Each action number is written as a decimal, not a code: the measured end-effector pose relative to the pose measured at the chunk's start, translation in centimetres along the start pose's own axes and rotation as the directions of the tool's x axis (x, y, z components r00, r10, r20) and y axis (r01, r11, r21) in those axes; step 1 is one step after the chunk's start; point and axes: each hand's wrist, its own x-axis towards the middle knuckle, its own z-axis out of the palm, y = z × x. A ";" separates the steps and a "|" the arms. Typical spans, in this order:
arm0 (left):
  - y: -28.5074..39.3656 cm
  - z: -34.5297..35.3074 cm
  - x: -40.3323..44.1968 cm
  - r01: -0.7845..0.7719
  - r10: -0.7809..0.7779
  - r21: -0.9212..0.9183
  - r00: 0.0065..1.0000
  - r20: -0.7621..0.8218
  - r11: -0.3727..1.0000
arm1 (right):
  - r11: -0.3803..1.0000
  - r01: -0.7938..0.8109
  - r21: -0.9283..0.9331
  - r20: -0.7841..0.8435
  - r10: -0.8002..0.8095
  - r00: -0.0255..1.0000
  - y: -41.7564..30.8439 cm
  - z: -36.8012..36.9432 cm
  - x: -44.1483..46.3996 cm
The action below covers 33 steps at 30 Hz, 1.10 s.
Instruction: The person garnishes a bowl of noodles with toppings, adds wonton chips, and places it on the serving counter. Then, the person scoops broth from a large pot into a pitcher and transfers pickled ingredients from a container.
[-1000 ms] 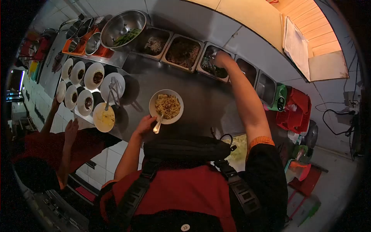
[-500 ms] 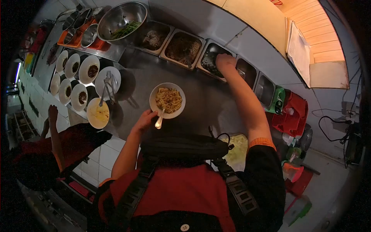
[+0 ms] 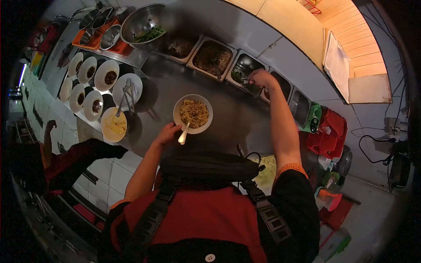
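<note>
A white bowl of noodles [image 3: 194, 113] with brown crumbly topping rests on the steel counter, a metal spoon [image 3: 184, 134] leaning over its near rim. My left hand [image 3: 168, 133] grips the bowl's lower left edge, thumb on the rim. Over the near right side of a steel pan [image 3: 247, 65] with chopped greens [image 3: 239, 77] is my right hand [image 3: 263, 80], its fingers pinched together. What lies between those fingertips is too small to make out. Left of the greens stands a pan of brown topping [image 3: 212, 59].
Several white bowls with dark sauce [image 3: 106, 75] line the left side. Tongs and a fork [image 3: 127, 94] lie on a plate, beside a yellow-stained bowl [image 3: 114, 124]. A big steel bowl [image 3: 142, 25] holds green vegetables. A red basket [image 3: 328, 133] sits right. Another person's leg [image 3: 87, 160] shows left.
My right hand has drawn back from inside the greens pan toward its near right edge, fingers pinched. My left hand stays on the bowl. The person at left has shifted, a leg now extended.
</note>
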 end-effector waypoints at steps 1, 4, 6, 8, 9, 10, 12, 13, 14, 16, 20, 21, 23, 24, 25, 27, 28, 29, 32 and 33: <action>0.5 0.7 -0.6 -0.003 0.003 -0.026 1.000 0.003 1.000 | 0.945 -0.218 0.242 -0.027 0.232 0.972 0.3 -0.2 -0.6; 0.6 0.8 -0.8 -0.020 0.023 -0.079 0.999 0.034 0.997 | 0.837 -0.194 0.511 -0.032 0.243 0.969 3.1 0.5 -0.9; 0.3 0.6 -0.5 -0.036 0.043 -0.108 0.997 0.063 0.994 | 0.763 -0.143 0.631 -0.078 0.245 0.966 3.0 1.6 -2.5; 0.1 0.3 -0.5 -0.055 0.064 -0.105 0.994 0.084 0.993 | 0.636 -0.069 0.769 -0.115 0.243 0.963 4.5 2.6 -2.4; 0.0 0.3 -0.4 -0.061 0.070 -0.102 0.994 0.086 0.993 | 0.636 -0.062 0.769 -0.121 0.240 0.963 4.0 2.8 -3.1; 0.0 0.4 -0.3 -0.058 0.068 -0.110 0.994 0.084 0.992 | 0.598 -0.004 0.801 -0.172 0.236 0.957 2.9 3.1 -4.2; -0.2 0.4 -0.3 -0.059 0.067 -0.120 0.995 0.070 0.991 | 0.556 0.057 0.829 -0.215 0.224 0.951 1.0 3.8 -6.1; -0.4 0.7 -0.4 -0.067 0.076 -0.128 0.995 0.069 0.989 | 0.547 0.094 0.832 -0.224 0.176 0.958 0.0 4.2 -6.8; -0.4 0.8 -0.4 -0.078 0.088 -0.137 0.994 0.066 0.988 | 0.537 0.132 0.834 -0.233 0.126 0.964 -1.0 4.7 -7.4; -1.0 0.8 -0.5 -0.092 0.101 -0.155 0.994 0.049 0.984 | 0.515 0.143 0.845 -0.208 0.071 0.975 -4.1 6.5 -9.5; -2.2 0.0 -0.4 -0.113 0.125 -0.212 0.991 0.047 0.971 | 0.576 0.125 0.808 -0.144 -0.013 0.990 -7.3 12.9 -10.4; -2.7 0.0 -0.4 -0.120 0.137 -0.273 0.990 0.043 0.954 | 0.625 0.127 0.771 -0.136 -0.033 0.990 -7.5 14.8 -10.4; -3.4 0.1 -0.8 -0.162 0.184 -0.307 0.982 0.046 0.938 | 0.740 0.273 0.615 -0.264 -0.133 0.955 -7.2 18.6 -9.7; -3.4 0.1 -1.3 -0.151 0.165 -0.294 0.986 0.022 0.944 | 0.812 0.403 0.423 -0.375 -0.248 0.893 -7.3 19.8 -9.6; -3.5 0.1 -1.8 -0.139 0.144 -0.281 0.990 -0.003 0.950 | 0.810 0.406 0.424 -0.370 -0.254 0.894 -7.1 20.9 -9.7; -3.6 -0.2 -2.3 -0.159 0.163 -0.259 0.987 -0.005 0.953 | 0.829 0.545 0.122 -0.564 -0.394 0.726 -7.5 22.3 -10.1; -4.0 -0.5 -2.8 -0.168 0.173 -0.236 0.985 0.003 0.957 | 0.828 0.545 0.132 -0.558 -0.392 0.731 -7.8 22.7 -10.7; -4.5 -0.9 -2.9 -0.163 0.167 -0.237 0.986 -0.003 0.958 | 0.867 0.498 0.004 -0.559 -0.411 0.721 -7.9 22.8 -11.2; -5.7 -1.6 -2.8 -0.173 0.172 -0.250 0.985 -0.025 0.953 | 0.886 0.437 -0.155 -0.583 -0.439 0.683 -8.1 23.4 -12.4; -5.5 -1.5 -3.3 -0.180 0.180 -0.265 0.983 -0.022 0.947 | 0.876 0.443 -0.191 -0.609 -0.459 0.647 -8.1 23.4 -12.4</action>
